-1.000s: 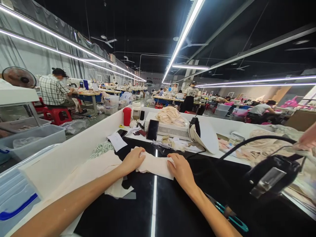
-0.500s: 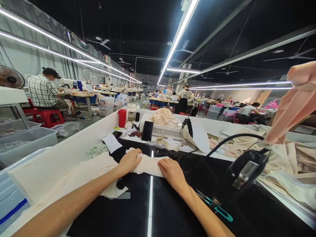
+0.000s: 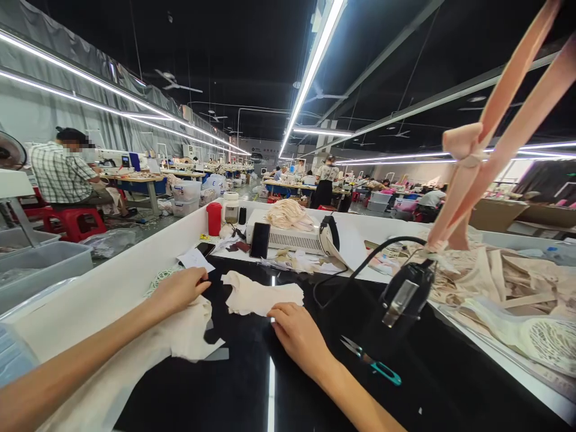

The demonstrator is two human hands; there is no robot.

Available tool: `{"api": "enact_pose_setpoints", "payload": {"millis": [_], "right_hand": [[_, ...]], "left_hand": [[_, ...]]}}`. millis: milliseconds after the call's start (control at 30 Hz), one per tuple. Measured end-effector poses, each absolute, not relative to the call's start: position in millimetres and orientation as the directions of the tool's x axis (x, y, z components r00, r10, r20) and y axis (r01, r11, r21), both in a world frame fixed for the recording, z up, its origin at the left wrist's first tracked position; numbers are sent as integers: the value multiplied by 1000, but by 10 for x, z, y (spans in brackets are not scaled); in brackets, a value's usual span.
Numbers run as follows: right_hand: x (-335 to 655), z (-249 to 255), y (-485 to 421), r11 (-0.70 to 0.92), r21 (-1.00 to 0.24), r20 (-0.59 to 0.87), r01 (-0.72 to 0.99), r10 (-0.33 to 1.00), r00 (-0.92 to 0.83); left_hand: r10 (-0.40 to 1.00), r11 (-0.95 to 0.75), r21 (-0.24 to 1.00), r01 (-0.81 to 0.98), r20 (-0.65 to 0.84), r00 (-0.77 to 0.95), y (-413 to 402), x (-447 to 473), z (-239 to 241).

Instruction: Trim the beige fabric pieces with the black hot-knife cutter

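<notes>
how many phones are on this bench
2: the upright phone leans on the white machine; the flat phone lies just beyond the left hand. Clutter may hide more.

The black tabletop (image 3: 211, 390) lies bare nearer the person than both sets of fingers, and a bare strip separates the left hand (image 3: 177, 291) from the right hand (image 3: 297, 333). Just beyond the right fingers (image 3: 276, 311) lies a cloth piece (image 3: 263, 295). To their right lie snips (image 3: 371, 362), then a black tool (image 3: 405, 294) whose cable (image 3: 365, 258) arches across. Left of the left fingers (image 3: 200, 283), a white wall (image 3: 112, 282) closes that side. Farther beyond stand a phone (image 3: 260, 240) and a box (image 3: 292, 238).
</notes>
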State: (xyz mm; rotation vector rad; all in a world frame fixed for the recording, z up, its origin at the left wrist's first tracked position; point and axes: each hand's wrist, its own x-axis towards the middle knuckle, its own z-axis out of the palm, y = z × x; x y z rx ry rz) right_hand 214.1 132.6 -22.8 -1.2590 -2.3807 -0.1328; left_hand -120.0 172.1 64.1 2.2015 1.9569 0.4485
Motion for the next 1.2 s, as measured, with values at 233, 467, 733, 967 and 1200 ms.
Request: {"api": "enact_pose_setpoints", "payload": {"millis": [233,467,733,967,1200], "right_hand": [[1904,-265,1035,700,-150,470,698,672,-572],[1996,-412,966,815,-166,540,555,546,-641],[2027,-454,965,876,-101,622,473,426,-656],[1981,-432,909,889,-107,605,445,414,-680],[2012,-465,878,885,-155,599,438,437,-671]], "left_hand": [[1000,-7,277,961,14,4,1386,-1756,607],[999,-13,389,921,41,-3,1361,-1812,556],[1000,-7,420,907,10,3,1275,-1903,454],[998,-58,438,897,49,40,1243,-1841,343],[997,-74,459,885,57,54,1269,-1873,301]]}}
